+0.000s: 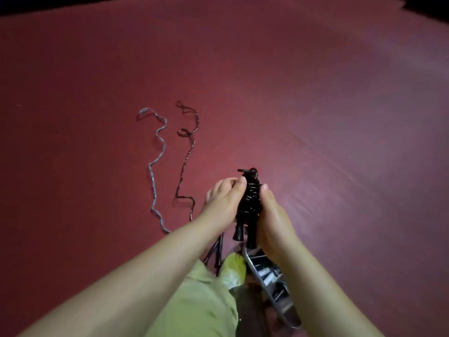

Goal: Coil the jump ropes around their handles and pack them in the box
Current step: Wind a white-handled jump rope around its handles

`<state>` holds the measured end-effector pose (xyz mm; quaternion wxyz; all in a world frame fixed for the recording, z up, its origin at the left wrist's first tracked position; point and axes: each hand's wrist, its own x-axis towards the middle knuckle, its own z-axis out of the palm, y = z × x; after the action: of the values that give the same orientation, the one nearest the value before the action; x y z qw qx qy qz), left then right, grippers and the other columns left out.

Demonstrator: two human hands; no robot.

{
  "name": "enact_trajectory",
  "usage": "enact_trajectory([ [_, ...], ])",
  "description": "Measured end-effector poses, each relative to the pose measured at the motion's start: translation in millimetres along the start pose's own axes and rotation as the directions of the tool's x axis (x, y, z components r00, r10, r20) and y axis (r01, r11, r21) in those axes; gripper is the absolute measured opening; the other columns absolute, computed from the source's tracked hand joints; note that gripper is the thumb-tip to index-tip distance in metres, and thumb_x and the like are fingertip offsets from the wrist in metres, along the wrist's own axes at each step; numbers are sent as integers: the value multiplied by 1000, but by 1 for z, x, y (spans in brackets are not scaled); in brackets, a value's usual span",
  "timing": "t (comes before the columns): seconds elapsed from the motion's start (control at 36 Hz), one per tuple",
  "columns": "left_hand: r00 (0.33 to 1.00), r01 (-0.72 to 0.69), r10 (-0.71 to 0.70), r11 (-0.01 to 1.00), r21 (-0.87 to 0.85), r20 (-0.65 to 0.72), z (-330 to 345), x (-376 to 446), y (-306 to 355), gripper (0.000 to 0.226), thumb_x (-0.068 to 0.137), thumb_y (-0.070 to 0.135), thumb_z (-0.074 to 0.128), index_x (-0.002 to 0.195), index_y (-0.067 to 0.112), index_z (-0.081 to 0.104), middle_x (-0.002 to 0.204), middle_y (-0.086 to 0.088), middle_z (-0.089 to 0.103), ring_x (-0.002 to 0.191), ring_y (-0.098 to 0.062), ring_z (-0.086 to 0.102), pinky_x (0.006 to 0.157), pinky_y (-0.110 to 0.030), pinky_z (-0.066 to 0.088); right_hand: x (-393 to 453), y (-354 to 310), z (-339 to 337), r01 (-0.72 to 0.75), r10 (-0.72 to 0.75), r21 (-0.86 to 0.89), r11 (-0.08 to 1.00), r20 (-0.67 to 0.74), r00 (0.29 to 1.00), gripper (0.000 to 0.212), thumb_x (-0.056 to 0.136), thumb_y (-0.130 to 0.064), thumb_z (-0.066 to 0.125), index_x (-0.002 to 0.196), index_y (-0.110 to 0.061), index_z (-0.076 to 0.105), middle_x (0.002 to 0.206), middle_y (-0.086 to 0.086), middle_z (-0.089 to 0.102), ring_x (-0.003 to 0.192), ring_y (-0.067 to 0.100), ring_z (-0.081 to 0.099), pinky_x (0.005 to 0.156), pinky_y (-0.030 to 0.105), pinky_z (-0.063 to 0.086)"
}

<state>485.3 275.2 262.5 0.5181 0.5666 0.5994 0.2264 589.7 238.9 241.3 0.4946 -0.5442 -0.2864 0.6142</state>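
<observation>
Black jump rope (250, 198), coiled round its handles, gripped by left hand (224, 200) and right hand (273, 217) above dark red floor (315, 105), where two loose ropes lie.

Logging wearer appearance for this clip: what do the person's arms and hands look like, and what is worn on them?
Both forearms are bare, no sleeves in view. The left hand and right hand show no gloves, rings, watch or wristbands.

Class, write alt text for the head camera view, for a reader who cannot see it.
Two bare hands, left hand and right hand, grip a black jump rope coiled around its handles, above a red floor. Two uncoiled ropes, one pale and one dark, trail across the floor to the left.
</observation>
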Motion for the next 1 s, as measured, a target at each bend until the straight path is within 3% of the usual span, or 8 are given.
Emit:
enact_trajectory([
  [0.19,909,-64,-133,892,447,395,47,39,-15,55,98,58,22,144,31,37,157,6,23,146,-17,12,119,-43,9,13,67,-95,-180,178,9,984,-201,963,54,85,-55,54,115,-11,63,102,20,71,84,31,69,79,49,54],
  [0.36,788,-104,-250,846,522,562,80,64,-31,55,99,54,26,140,23,46,151,-3,38,142,-23,27,116,-37,21,17,141,-155,-418,493,265,869,-395,775,43,97,-43,53,100,-2,65,74,16,72,72,35,65,62,36,53],
  [0.53,795,1,-288,881,473,533,118,97,-44,49,100,49,33,134,19,50,138,1,51,123,-15,47,89,-20,29,38,187,-192,-404,543,367,838,-480,689,36,95,-40,58,101,-4,63,83,14,74,73,31,70,55,33,56],
  [0.64,773,52,-345,871,488,533,130,107,-62,42,101,43,37,127,16,56,115,6,54,103,-8,47,79,-17,29,56,207,-196,-425,612,457,782,-428,665,38,94,-40,59,104,-4,65,92,16,74,80,33,69,78,47,58],
  [0.75,781,98,-380,859,503,495,123,109,-86,37,100,45,37,124,23,55,116,11,51,105,-4,44,85,-17,28,72,235,-201,-520,625,348,780,-409,665,71,72,-70,61,121,-18,62,117,6,68,102,27,66,90,47,53],
  [0.81,772,128,-401,858,497,493,116,109,-98,26,102,41,35,107,27,56,108,15,52,100,0,47,76,-13,31,74,235,-196,-554,617,272,787,-373,693,53,86,-63,55,119,-22,58,119,-1,62,108,20,60,84,38,49],
  [0.94,805,200,-395,883,424,443,98,118,-117,51,99,50,33,134,18,51,138,1,52,129,-15,46,107,-29,30,62,216,-184,-554,547,89,828,-351,760,20,97,-45,51,87,-28,52,90,-9,52,86,9,54,78,28,40],
  [1.0,823,223,-367,911,348,434,93,122,-121,53,98,52,33,135,17,50,139,-2,53,128,-16,47,112,-36,30,60,213,-180,-546,536,84,833,-367,760,21,98,-43,50,98,-23,56,97,-4,58,92,12,58,83,29,42],
])
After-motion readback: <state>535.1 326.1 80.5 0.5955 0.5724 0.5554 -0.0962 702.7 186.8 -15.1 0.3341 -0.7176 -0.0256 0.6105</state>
